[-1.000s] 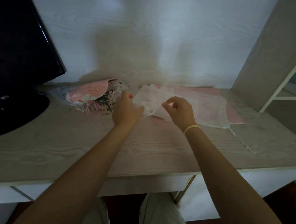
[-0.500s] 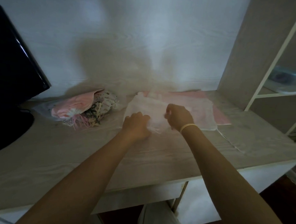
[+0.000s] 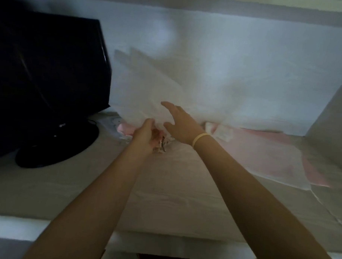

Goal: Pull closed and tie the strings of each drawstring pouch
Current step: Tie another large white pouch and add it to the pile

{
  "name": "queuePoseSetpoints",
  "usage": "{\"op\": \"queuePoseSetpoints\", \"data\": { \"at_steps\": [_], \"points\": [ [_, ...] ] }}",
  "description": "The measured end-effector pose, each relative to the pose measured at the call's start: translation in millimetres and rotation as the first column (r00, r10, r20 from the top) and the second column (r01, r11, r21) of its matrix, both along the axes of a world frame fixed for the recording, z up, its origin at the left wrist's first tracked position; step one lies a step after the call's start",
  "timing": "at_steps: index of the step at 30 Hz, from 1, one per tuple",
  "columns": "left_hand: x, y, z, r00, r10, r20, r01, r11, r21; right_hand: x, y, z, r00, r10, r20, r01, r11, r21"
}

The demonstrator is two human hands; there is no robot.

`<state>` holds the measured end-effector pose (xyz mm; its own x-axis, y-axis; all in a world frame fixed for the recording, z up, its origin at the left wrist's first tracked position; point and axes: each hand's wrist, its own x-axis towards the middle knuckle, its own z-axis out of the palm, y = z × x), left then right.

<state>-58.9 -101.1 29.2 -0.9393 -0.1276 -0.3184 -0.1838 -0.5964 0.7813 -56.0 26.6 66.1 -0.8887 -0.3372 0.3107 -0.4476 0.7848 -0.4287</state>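
Right now the sheer white fabric pouch [image 3: 148,86] is lifted off the desk, blurred, fanning up and leftward from my hands toward the black monitor [image 3: 48,67]. My left hand [image 3: 144,134] pinches its gathered lower end, over the pink and patterned pouches [image 3: 123,129] lying beneath. My right hand [image 3: 178,122] is spread, fingers straight, touching or just beside the cloth; I cannot tell which. I judge the left is nearer the neck. More flat pouches [image 3: 262,152] wait on the pale wooden desk [image 3: 174,187] to the right.

Dim, bluish light; whole frame soft. Heavy motion blur on lifted white pouch [image 3: 148,86]; wide-angle bending at edges.
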Motion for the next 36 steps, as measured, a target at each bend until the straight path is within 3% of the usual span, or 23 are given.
{"op": "queuePoseSetpoints", "data": {
  "at_steps": [3,5,6,8,9,10,12,15,18,19,21,25,28,30,32,34,36],
  "points": [
    [3.7,-24.5,3.7,0.987,-0.137,0.084,0.154,0.958,-0.240,-13.8,-14.9,-15.4,0.988,-0.070,0.138,0.058,0.994,0.090],
    [6.0,-47.8,8.9,0.978,-0.151,0.144,0.207,0.796,-0.569,-21.4,-37.0,-20.6,0.975,-0.095,0.200,0.075,0.992,0.103],
    [5.3,-55.3,9.9,0.984,-0.113,0.138,0.179,0.621,-0.763,-24.7,-44.1,-22.2,0.973,-0.106,0.204,0.085,0.991,0.107],
    [4.2,-63.9,9.0,0.999,-0.028,-0.034,-0.032,0.075,-0.997,-31.1,-51.6,-25.2,0.972,-0.128,0.199,0.111,0.989,0.093],
    [2.7,-66.1,8.6,0.982,-0.033,-0.188,-0.191,-0.178,-0.965,-32.3,-54.3,-25.8,0.969,-0.144,0.202,0.132,0.989,0.074],
    [0.6,-67.0,7.6,0.943,-0.091,-0.320,-0.331,-0.365,-0.870,-33.7,-53.7,-28.4,0.968,-0.152,0.199,0.142,0.988,0.061],
    [-8.9,-66.6,5.2,0.896,-0.263,-0.358,-0.444,-0.560,-0.700,-38.8,-54.7,-34.2,0.971,-0.149,0.189,0.136,0.988,0.078],
    [-27.5,-68.1,2.7,0.900,-0.408,-0.153,-0.382,-0.570,-0.727,-47.4,-60.0,-39.3,0.961,-0.125,0.247,0.095,0.987,0.130],
    [-28.4,-71.9,-12.4,0.903,-0.403,0.150,-0.043,-0.432,-0.901,-53.5,-61.4,-50.3,0.938,-0.113,0.327,0.067,0.987,0.148],
    [-25.9,-74.3,-21.2,0.892,-0.398,0.213,0.045,-0.392,-0.919,-51.5,-62.1,-54.1,0.928,-0.107,0.357,0.057,0.987,0.148],
    [-22.3,-80.4,-38.9,0.896,-0.368,0.248,0.082,-0.411,-0.908,-52.1,-63.5,-65.6,0.922,-0.094,0.376,0.048,0.990,0.131],
    [-38.9,-89.9,-48.5,0.948,-0.276,0.159,0.022,-0.441,-0.897,-54.3,-67.5,-69.6,0.950,-0.079,0.302,0.063,0.996,0.061],
    [-48.9,-93.3,-53.2,0.971,-0.150,0.188,0.092,-0.489,-0.868,-49.4,-58.6,-70.2,0.968,-0.092,0.236,0.086,0.996,0.035],
    [-47.8,-87.7,-59.5,0.970,-0.087,0.225,0.152,-0.505,-0.850,-42.2,-38.0,-73.7,0.968,-0.147,0.205,0.133,0.988,0.077],
    [-42.8,-72.3,-56.9,0.978,-0.087,0.192,0.130,-0.465,-0.876,-37.0,-7.3,-71.6,0.951,-0.257,0.170,0.240,0.964,0.114],
    [-36.4,-52.4,-48.9,0.988,-0.151,0.031,-0.032,-0.396,-0.918,-34.5,19.9,-67.2,0.904,-0.390,0.175,0.360,0.916,0.178],
    [-26.8,-21.7,-38.1,0.913,-0.283,-0.294,-0.377,-0.309,-0.873,-27.1,47.2,-63.3,0.842,-0.500,0.204,0.443,0.855,0.271]
  ]
}}
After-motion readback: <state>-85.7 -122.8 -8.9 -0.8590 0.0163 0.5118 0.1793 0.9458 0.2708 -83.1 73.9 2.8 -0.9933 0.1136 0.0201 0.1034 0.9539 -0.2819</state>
